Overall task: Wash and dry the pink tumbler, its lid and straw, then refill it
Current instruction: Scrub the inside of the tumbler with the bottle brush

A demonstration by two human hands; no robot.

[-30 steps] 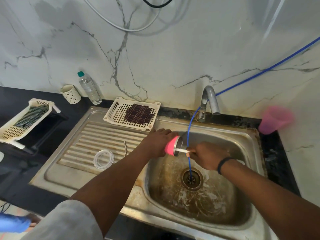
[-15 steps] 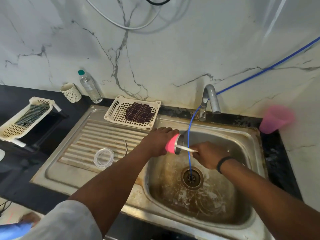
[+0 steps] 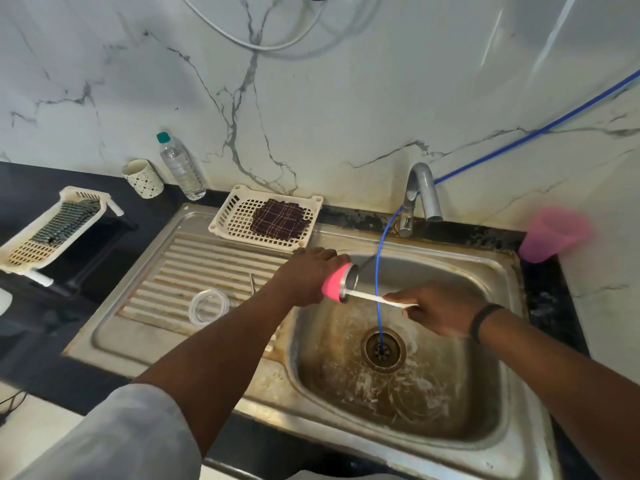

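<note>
The washing is only getting under way, I'd say: the straw (image 3: 374, 298) is partly out of the tumbler (image 3: 336, 284), which is held on its side over the sink (image 3: 498, 268) with its open steel mouth facing right. The left hand (image 3: 308, 271) is wrapped around the pink body, fingers curled over the top. The right hand (image 3: 434, 308) pinches the far end of the white straw, whose other end sits just inside the tumbler's rim. The clear lid (image 3: 209, 307) lies on the ribbed draining board, well apart from both hands. No water shows at the tap (image 3: 420, 192); a thin blue hose (image 3: 379, 271) drops from behind it into the drain. The next move probably calls for drawing the straw clear and then getting water running, so one hand must be freed.
</note>
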